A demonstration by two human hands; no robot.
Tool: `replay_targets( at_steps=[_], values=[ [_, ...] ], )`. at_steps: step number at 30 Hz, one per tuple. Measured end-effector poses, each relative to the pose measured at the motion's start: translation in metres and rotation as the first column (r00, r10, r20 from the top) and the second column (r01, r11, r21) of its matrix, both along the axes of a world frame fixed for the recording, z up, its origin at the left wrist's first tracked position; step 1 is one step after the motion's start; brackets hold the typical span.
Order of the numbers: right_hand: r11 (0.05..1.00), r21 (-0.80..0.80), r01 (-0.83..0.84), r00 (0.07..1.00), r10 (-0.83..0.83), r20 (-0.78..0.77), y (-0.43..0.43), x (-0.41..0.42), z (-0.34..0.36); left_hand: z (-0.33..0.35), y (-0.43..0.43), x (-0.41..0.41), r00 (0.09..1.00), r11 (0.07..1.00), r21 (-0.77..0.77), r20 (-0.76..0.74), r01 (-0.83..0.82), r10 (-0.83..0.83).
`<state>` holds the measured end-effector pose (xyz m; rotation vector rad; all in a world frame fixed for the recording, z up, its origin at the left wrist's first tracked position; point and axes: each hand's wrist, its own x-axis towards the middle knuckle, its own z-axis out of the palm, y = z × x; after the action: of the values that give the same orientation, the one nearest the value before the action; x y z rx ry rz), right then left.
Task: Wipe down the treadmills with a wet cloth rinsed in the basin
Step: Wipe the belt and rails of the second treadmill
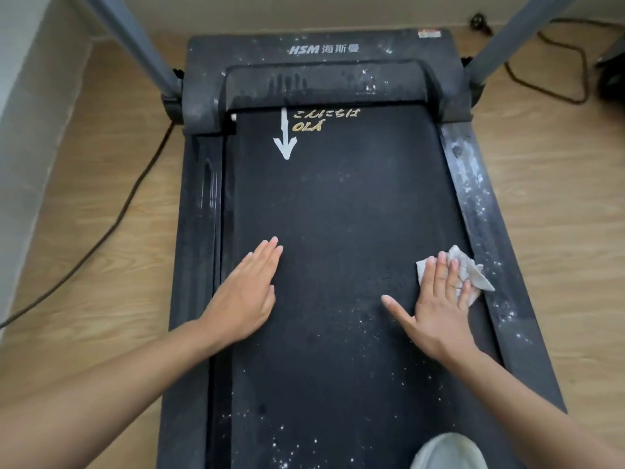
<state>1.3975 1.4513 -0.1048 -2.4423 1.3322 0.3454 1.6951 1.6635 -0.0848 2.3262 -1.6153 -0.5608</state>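
Note:
A black treadmill fills the view, its belt running away from me with a white arrow and gold lettering near the motor cover. White specks dot the belt's near part and the right side rail. My right hand lies flat with straight, spread fingers on a crumpled white cloth, pressing it against the belt's right edge. My left hand rests flat on the belt's left side, fingers straight and together, holding nothing.
Two grey uprights rise from the front corners. A black cable trails over the wooden floor on the left, more cables lie at the back right. A white wall stands on the left. A knee shows at the bottom.

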Motion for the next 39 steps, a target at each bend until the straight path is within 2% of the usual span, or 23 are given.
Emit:
replay_targets(
  at_steps=[4, 7, 9, 12, 14, 17, 19, 23, 26, 28, 31, 36, 39],
  values=[
    [0.998, 0.023, -0.061, 0.998, 0.062, -0.022, 0.023, 0.035, 0.000, 0.004, 0.028, 0.012, 0.991, 0.993, 0.001, -0.070, -0.117, 0.117],
    [0.958, 0.030, -0.286, 0.958, 0.285, 0.030, 0.058, 0.088, 0.004, 0.009, 0.054, 0.019, 0.987, 0.994, 0.000, -0.118, -0.111, 0.111],
    [0.861, 0.040, -0.507, 0.860, 0.502, 0.090, 0.096, 0.141, 0.005, 0.013, 0.070, 0.024, 0.982, 0.990, -0.013, -0.130, -0.141, 0.139],
    [0.618, -0.005, -0.786, 0.617, 0.785, 0.055, 0.146, 0.198, 0.001, 0.019, 0.080, 0.036, 0.959, 0.966, -0.057, -0.154, -0.251, 0.240],
    [0.517, -0.044, -0.855, 0.515, 0.856, 0.037, 0.153, 0.205, -0.001, 0.021, 0.083, 0.040, 0.928, 0.936, -0.072, -0.177, -0.345, 0.329],
    [0.462, -0.110, -0.880, 0.454, 0.887, 0.087, 0.127, 0.178, -0.006, 0.019, 0.074, 0.040, 0.918, 0.924, -0.094, -0.188, -0.370, 0.348],
    [0.511, -0.121, -0.851, 0.502, 0.859, 0.100, 0.102, 0.142, -0.006, 0.015, 0.060, 0.033, 0.951, 0.954, -0.113, -0.174, -0.276, 0.255],
    [0.786, -0.121, -0.607, 0.782, 0.617, 0.086, 0.043, 0.048, -0.002, 0.009, 0.027, 0.009, 0.987, 0.992, -0.123, -0.159, -0.017, -0.003],
    [0.906, -0.117, -0.406, 0.912, 0.410, 0.014, 0.004, -0.025, 0.004, 0.002, -0.004, -0.014, 0.973, 0.977, -0.157, -0.158, 0.142, -0.167],
    [0.933, -0.093, -0.347, 0.938, 0.346, -0.023, -0.012, -0.060, 0.009, -0.003, -0.022, -0.031, 0.957, 0.957, -0.178, -0.137, 0.229, -0.255],
    [0.926, -0.105, -0.363, 0.931, 0.363, -0.022, -0.021, -0.078, 0.012, -0.005, -0.045, -0.055, 0.925, 0.925, -0.196, -0.132, 0.327, -0.355],
    [0.945, -0.215, -0.245, 0.945, 0.283, 0.164, -0.021, -0.063, 0.027, -0.011, -0.061, -0.081, 0.905, 0.913, -0.205, -0.175, 0.352, -0.388],
    [0.957, -0.223, -0.188, 0.953, 0.233, 0.196, -0.019, -0.057, 0.022, -0.014, -0.063, -0.088, 0.905, 0.922, -0.188, -0.203, 0.339, -0.374]
  ],
)
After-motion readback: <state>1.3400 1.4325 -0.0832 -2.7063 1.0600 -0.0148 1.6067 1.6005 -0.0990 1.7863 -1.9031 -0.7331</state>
